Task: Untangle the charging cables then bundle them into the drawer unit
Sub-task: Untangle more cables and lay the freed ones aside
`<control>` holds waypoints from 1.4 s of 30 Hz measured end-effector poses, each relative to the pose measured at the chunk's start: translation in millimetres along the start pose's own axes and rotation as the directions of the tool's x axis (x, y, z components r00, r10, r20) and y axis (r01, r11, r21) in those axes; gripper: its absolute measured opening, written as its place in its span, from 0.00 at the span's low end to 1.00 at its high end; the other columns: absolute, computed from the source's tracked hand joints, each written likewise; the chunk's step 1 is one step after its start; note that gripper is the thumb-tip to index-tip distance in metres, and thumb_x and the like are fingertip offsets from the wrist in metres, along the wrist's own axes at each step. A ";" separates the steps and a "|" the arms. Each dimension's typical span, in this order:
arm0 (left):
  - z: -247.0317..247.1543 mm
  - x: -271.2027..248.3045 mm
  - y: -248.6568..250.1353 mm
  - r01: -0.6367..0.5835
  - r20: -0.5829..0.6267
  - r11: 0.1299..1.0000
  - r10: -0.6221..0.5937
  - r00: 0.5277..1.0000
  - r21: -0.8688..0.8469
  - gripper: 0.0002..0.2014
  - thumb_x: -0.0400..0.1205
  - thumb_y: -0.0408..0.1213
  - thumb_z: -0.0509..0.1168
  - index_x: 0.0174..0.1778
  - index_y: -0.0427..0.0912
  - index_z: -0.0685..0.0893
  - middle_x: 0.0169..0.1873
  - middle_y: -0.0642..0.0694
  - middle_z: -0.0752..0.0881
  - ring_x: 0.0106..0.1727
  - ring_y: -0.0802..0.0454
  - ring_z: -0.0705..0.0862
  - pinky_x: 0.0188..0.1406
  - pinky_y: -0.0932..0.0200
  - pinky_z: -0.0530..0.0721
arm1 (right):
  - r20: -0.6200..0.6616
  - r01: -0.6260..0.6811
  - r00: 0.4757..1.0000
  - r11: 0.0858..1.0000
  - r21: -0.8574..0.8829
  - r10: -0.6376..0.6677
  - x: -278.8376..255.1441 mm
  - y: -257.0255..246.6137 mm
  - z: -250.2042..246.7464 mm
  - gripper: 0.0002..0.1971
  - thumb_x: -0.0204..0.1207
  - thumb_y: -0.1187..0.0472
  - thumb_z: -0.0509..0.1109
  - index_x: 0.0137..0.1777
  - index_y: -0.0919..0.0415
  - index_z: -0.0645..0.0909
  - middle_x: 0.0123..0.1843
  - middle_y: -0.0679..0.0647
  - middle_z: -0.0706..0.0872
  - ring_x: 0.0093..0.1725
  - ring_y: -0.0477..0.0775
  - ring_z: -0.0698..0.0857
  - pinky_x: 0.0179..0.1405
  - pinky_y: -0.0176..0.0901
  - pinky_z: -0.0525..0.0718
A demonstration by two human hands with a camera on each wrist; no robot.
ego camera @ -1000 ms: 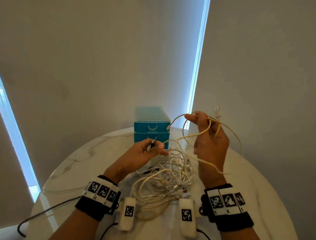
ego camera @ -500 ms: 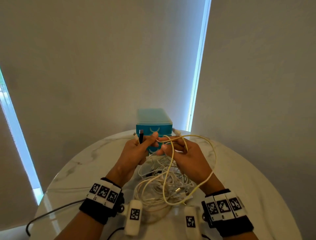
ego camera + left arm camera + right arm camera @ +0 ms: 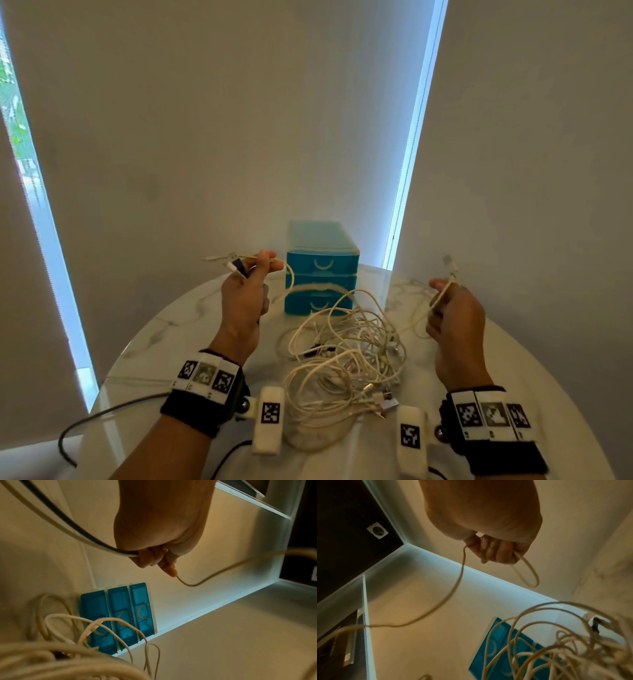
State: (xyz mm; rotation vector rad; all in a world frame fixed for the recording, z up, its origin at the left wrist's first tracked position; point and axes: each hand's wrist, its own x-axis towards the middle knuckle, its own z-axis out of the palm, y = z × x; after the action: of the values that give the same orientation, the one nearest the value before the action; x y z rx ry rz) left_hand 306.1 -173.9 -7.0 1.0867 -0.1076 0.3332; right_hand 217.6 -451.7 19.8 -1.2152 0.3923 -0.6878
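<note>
A tangle of white charging cables (image 3: 346,363) lies on the round marble table (image 3: 164,342) between my wrists. One cream cable (image 3: 291,277) is stretched in the air in front of the blue drawer unit (image 3: 322,270), whose three drawers are closed. My left hand (image 3: 255,274) pinches one end of it together with other plug ends; the left wrist view shows the left hand (image 3: 154,558) also gripping a dark and a white cable. My right hand (image 3: 445,298) grips the other end, its plug (image 3: 449,263) sticking up. In the right wrist view the cream cable (image 3: 458,577) runs from the right hand (image 3: 493,550).
The drawer unit (image 3: 118,616) stands at the table's far edge by the wall corner. A black lead (image 3: 102,414) trails off the table's near left edge. Window strips flank the wall. Loose plugs (image 3: 383,401) lie at the tangle's near right.
My hands, together over the tangle half a second ago, have moved apart to left and right, drawing the cream cable out between them.
</note>
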 end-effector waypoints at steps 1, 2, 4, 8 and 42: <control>1.2 -1.0 0.7 -0.015 0.007 0.999 0.015 1.000 0.039 0.09 0.93 0.45 0.69 0.59 0.47 0.93 0.48 0.49 0.96 0.21 0.61 0.63 0.19 0.66 0.63 | 0.047 -0.012 0.999 1.000 0.014 0.011 -5.7 -2.2 2.4 0.12 0.87 0.62 0.62 0.48 0.57 0.87 0.27 0.46 0.73 0.22 0.44 0.67 0.19 0.37 0.65; 1.8 -1.5 1.3 -0.031 0.012 0.996 0.030 0.999 0.079 0.09 0.93 0.45 0.69 0.59 0.49 0.94 0.49 0.49 0.96 0.21 0.60 0.63 0.19 0.66 0.64 | 0.099 -0.023 0.995 1.000 0.018 0.021 -10.7 -4.5 4.4 0.12 0.86 0.62 0.62 0.47 0.58 0.87 0.26 0.46 0.73 0.22 0.44 0.67 0.19 0.36 0.65; 2.3 -2.7 2.3 -0.064 0.034 0.989 0.060 0.998 0.136 0.08 0.92 0.46 0.70 0.59 0.51 0.95 0.51 0.48 0.97 0.22 0.60 0.64 0.20 0.65 0.65 | 0.241 -0.041 0.969 0.999 -0.028 0.046 -17.4 -8.0 5.7 0.11 0.87 0.63 0.62 0.51 0.61 0.87 0.25 0.46 0.71 0.21 0.44 0.65 0.18 0.35 0.65; 8.2 -11.2 5.0 -0.113 0.170 0.972 0.078 0.982 0.207 0.12 0.91 0.52 0.69 0.63 0.54 0.95 0.56 0.48 0.97 0.22 0.61 0.68 0.21 0.64 0.66 | 0.484 -0.114 0.859 0.983 -0.141 0.169 -35.7 -12.8 17.4 0.16 0.91 0.58 0.61 0.59 0.65 0.90 0.26 0.50 0.68 0.23 0.47 0.59 0.22 0.41 0.57; 13.2 -22.3 40.3 -0.255 0.072 0.948 0.245 0.967 0.191 0.20 0.90 0.63 0.65 0.43 0.51 0.79 0.32 0.61 0.78 0.35 0.61 0.74 0.47 0.53 0.76 | -0.078 0.113 0.992 0.963 0.246 -0.096 26.6 -54.7 90.0 0.11 0.87 0.66 0.60 0.61 0.54 0.81 0.31 0.46 0.81 0.22 0.43 0.76 0.23 0.35 0.69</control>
State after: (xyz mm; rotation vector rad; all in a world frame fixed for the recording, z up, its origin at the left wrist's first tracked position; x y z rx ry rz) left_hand 273.2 -173.3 27.9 1.2829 -0.2609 0.5555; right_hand 277.9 -414.9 102.2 -0.9802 0.2868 -0.8436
